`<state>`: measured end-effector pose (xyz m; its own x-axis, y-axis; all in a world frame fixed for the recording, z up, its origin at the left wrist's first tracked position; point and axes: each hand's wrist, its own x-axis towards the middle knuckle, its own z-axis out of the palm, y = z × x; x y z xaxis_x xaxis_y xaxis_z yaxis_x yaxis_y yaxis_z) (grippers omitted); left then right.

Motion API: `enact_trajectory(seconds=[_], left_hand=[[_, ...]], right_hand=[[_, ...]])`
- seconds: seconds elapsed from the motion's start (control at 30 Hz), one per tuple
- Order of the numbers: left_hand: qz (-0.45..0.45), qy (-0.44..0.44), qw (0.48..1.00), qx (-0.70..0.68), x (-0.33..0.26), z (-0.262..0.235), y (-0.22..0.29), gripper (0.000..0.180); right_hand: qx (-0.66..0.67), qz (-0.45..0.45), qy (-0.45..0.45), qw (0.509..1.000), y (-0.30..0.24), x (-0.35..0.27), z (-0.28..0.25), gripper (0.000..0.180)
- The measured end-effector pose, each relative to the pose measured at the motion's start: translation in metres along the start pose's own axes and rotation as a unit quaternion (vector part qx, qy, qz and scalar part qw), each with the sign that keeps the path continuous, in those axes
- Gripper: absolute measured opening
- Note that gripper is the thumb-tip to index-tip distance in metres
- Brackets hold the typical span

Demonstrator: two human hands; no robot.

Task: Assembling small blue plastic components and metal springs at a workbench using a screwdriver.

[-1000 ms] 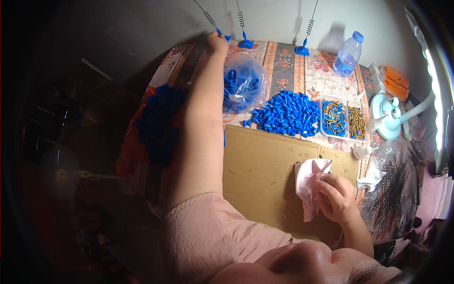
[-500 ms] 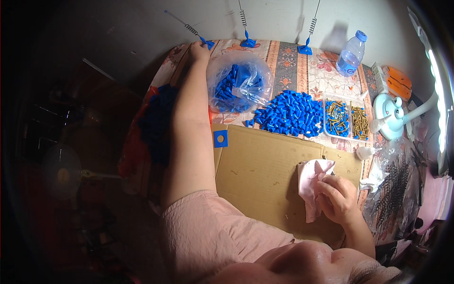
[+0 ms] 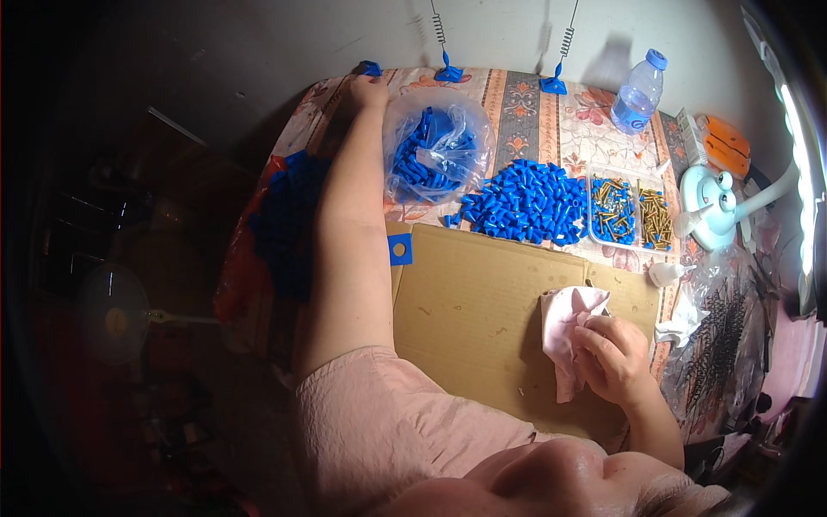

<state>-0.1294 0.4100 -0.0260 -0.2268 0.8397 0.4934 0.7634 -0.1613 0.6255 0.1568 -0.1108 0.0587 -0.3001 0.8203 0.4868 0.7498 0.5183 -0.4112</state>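
My left hand [image 3: 369,90] reaches to the far left edge of the table, its fingers closed on a small blue square-based stand [image 3: 370,68]. No spring wire shows on that stand now. My right hand [image 3: 616,355] pinches a crumpled pink cloth [image 3: 562,332] over the right part of the cardboard sheet [image 3: 474,302]. Beside my left forearm, a blue square piece with a round disc [image 3: 400,249] lies at the cardboard's left edge. Two blue stands with upright spring wires, one in the middle [image 3: 449,72] and one farther right [image 3: 553,84], stand along the wall.
Blue cones form a pile [image 3: 527,202] behind the cardboard, beside a bag [image 3: 438,155] of blue parts. A divided box [image 3: 637,177] holds brass screws. At right are a bottle [image 3: 638,95], a lamp base [image 3: 708,207], a small white squeeze bottle [image 3: 668,274] and black wires [image 3: 719,332].
The stand at my left hand has tipped back toward the wall, and its slanting spring wire has gone from sight. My right hand has stayed on the cloth.
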Motion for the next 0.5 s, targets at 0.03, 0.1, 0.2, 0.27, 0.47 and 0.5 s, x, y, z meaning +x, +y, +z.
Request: enact_trajectory(seconds=[0.03, 0.1, 0.2, 0.27, 0.47, 0.5], left_hand=[[0.023, 0.037, 0.999, 0.000, 0.003, -0.007, -0.006, 0.028], [0.028, 0.011, 1.000, -0.001, -0.005, -0.001, 0.003, 0.024], [0.066, 0.010, 0.995, 0.078, -0.018, -0.005, 0.019, 0.022], [0.099, 0.038, 0.981, 0.162, -0.017, -0.009, 0.016, 0.025], [0.165, 0.020, 0.943, 0.287, 0.015, -0.047, -0.039, 0.024], [0.168, 0.012, 0.947, 0.275, 0.004, -0.034, -0.022, 0.024]], right_hand=[[0.005, -0.005, 0.000, 1.000, -0.002, 0.000, 0.000, 0.030], [-0.001, 0.001, -0.005, 1.000, 0.001, -0.001, 0.001, 0.030], [-0.014, 0.009, -0.008, 1.000, 0.004, -0.002, 0.000, 0.030], [-0.012, 0.008, -0.008, 1.000, 0.004, -0.001, 0.001, 0.031], [0.016, -0.020, -0.005, 1.000, -0.004, 0.002, 0.001, 0.031], [0.006, -0.009, -0.008, 1.000, 0.000, 0.000, 0.001, 0.031]])
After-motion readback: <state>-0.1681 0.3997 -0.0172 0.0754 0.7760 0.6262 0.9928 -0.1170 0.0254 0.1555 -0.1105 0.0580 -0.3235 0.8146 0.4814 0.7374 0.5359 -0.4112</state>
